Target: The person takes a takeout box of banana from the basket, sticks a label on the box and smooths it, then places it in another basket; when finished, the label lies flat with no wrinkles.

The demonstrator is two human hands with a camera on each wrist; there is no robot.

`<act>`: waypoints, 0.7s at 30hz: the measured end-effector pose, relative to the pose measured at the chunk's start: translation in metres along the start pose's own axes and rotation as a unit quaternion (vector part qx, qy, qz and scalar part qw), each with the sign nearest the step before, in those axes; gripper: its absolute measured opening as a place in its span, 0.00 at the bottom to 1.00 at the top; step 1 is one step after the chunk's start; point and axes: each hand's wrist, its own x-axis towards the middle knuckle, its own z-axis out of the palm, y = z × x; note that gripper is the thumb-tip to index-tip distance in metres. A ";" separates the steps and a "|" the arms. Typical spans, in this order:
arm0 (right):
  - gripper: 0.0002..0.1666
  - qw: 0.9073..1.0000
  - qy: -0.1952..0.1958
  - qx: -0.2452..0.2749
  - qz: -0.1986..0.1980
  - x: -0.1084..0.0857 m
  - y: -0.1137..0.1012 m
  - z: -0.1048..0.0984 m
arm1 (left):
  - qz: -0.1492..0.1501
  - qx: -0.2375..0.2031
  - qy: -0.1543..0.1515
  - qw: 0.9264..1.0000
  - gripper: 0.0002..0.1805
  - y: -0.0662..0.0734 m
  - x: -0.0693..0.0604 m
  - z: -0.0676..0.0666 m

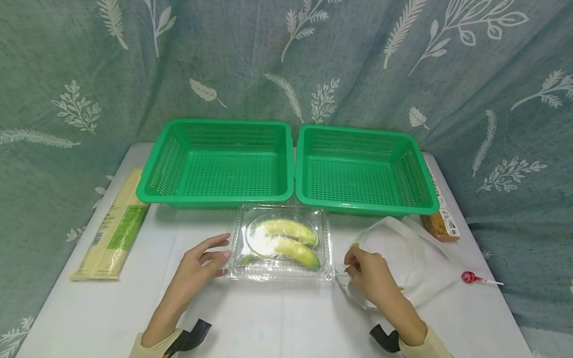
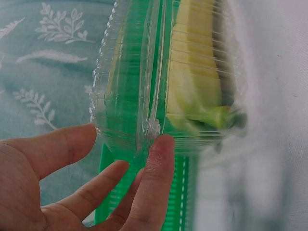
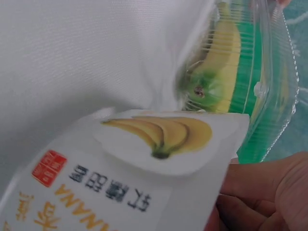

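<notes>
Lying crosswise — boxed bananas (image 1: 295, 250), long axes left-right; white bag (image 1: 412, 256), pinched

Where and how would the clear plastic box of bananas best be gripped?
Probably by its two short side walls, one hand from the left, one from the right: the box lies flat and wide, with the green baskets close behind its far edge. The left hand is at the left wall; the right hand would first have to release the white bag.
</notes>
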 end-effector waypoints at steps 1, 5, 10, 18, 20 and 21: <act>0.12 1.000 -0.002 0.005 0.002 0.000 0.001 0.000 | 0.000 0.000 0.000 1.000 0.31 0.000 0.000 0.000; 0.15 0.999 -0.010 0.034 0.014 -0.001 0.003 -0.002 | -0.003 -0.001 -0.001 1.000 0.31 0.000 0.000 0.000; 0.19 0.996 -0.022 0.074 0.038 -0.003 0.006 -0.003 | -0.006 -0.001 -0.001 1.000 0.31 0.000 0.000 0.000; 0.25 0.988 -0.060 0.131 0.059 -0.005 0.007 -0.004 | 0.005 0.004 0.000 1.000 0.30 -0.002 -0.001 0.000; 0.24 0.986 -0.060 0.146 0.060 -0.005 0.007 -0.005 | 0.016 0.007 0.000 1.000 0.30 -0.002 -0.001 0.001; 0.24 0.985 -0.059 0.154 0.060 -0.004 0.007 -0.006 | 0.021 0.008 0.001 1.000 0.30 -0.001 0.000 0.000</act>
